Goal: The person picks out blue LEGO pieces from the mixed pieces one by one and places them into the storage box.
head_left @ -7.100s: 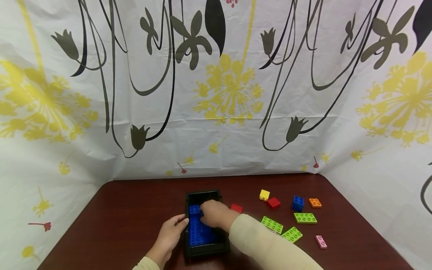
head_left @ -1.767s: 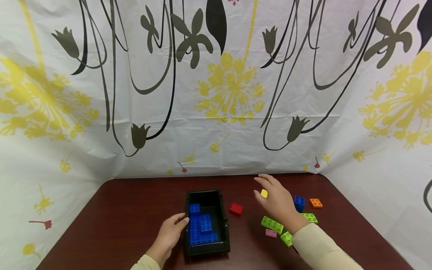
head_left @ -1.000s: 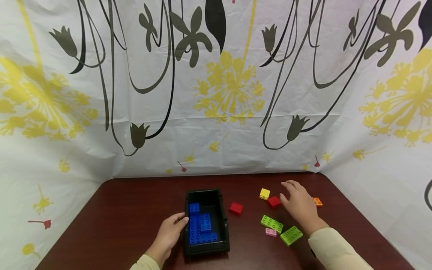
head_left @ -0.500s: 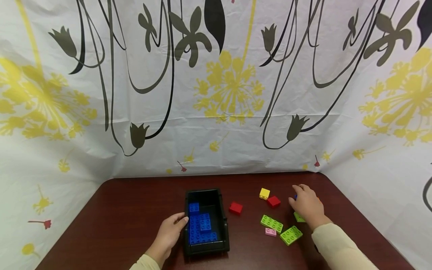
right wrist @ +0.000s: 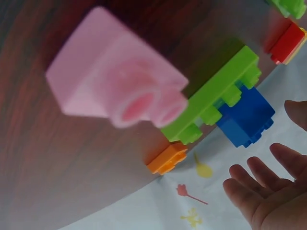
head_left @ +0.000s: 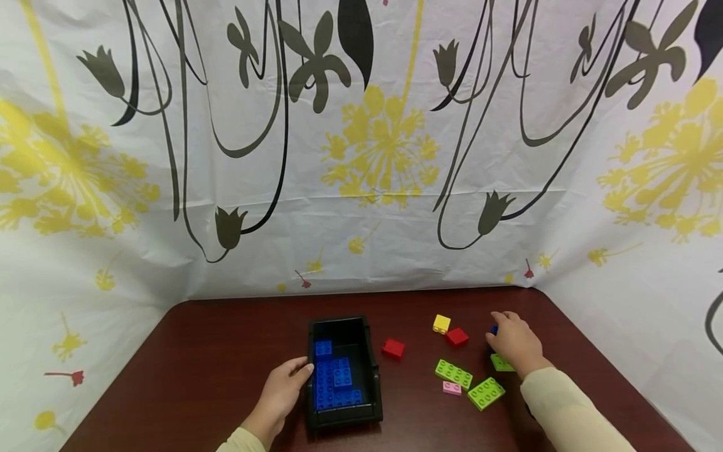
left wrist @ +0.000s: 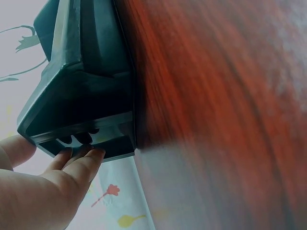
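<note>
My left hand (head_left: 285,389) grips the left wall of a black plastic box (head_left: 346,415); the left wrist view shows the thumb and fingers (left wrist: 84,165) on its edge. Blue toy building bricks (head_left: 341,375) lie inside, along its left and near parts. Over on the right, my right hand (head_left: 515,344) hovers around a blue brick (head_left: 494,330), mostly covered in the head view. In the right wrist view that blue brick (right wrist: 247,117) stands beside a light green brick (right wrist: 216,98), and a gap separates it from the loosely bent fingers (right wrist: 259,175).
Between box and right hand lie red bricks (head_left: 393,348), a yellow brick (head_left: 442,324), light green bricks (head_left: 454,373) and a pink brick (head_left: 452,388). Another pink brick (right wrist: 115,72) looms close to the right wrist camera, with an orange brick (right wrist: 167,159) beyond. A patterned cloth (head_left: 361,251) hangs behind the table.
From inside the box, my right hand has moved right, passing above the yellow and red bricks to the blue one. My left hand stays on the box.
</note>
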A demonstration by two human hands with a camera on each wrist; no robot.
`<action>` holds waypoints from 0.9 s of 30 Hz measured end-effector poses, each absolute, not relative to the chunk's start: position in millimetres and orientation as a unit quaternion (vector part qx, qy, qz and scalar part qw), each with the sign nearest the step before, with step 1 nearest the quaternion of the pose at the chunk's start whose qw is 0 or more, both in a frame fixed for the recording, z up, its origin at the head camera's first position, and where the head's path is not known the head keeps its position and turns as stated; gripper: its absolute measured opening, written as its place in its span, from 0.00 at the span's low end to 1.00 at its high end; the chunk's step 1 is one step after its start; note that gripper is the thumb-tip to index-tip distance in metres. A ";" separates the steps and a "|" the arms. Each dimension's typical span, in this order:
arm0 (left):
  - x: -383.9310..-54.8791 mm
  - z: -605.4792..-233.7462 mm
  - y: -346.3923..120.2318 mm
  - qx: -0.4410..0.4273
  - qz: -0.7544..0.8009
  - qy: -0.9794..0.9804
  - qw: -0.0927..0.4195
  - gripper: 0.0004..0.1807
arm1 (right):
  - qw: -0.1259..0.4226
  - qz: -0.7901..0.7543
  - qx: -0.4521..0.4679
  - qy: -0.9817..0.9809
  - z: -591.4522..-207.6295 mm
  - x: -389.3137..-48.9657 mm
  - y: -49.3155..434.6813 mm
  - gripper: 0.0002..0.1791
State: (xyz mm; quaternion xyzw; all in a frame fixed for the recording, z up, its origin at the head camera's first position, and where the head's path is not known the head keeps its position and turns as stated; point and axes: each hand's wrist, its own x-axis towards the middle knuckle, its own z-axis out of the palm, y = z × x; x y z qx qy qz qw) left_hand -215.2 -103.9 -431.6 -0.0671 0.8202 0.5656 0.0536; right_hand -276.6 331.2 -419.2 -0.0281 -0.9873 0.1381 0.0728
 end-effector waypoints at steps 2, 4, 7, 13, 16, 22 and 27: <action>-215.0 -431.3 -104.0 -0.066 0.566 0.820 0.055 0.28 | 0.070 0.137 -0.027 -0.988 -420.9 -277.1 332.9 0.31; -214.9 -430.9 -103.9 -0.067 0.566 0.820 0.055 0.28 | 0.067 0.136 -0.026 -0.988 -422.3 -277.4 333.8 0.31; -214.5 -430.4 -103.5 -0.070 0.566 0.820 0.052 0.27 | 0.062 0.132 -0.027 -0.989 -423.6 -277.7 334.1 0.31; -214.0 -430.2 -103.3 -0.068 0.564 0.821 0.056 0.29 | 0.035 0.132 -0.035 -0.990 -423.3 -279.8 334.6 0.31; -213.8 -430.4 -103.3 -0.066 0.565 0.821 0.054 0.29 | 0.023 0.130 -0.034 -0.991 -424.3 -281.2 335.6 0.31; -213.4 -429.9 -103.0 -0.065 0.568 0.819 0.054 0.28 | 0.006 0.138 -0.039 -0.990 -425.9 -284.0 337.2 0.30; -213.6 -429.6 -103.4 -0.063 0.568 0.819 0.055 0.28 | 0.005 0.140 -0.037 -0.989 -426.1 -284.9 337.5 0.28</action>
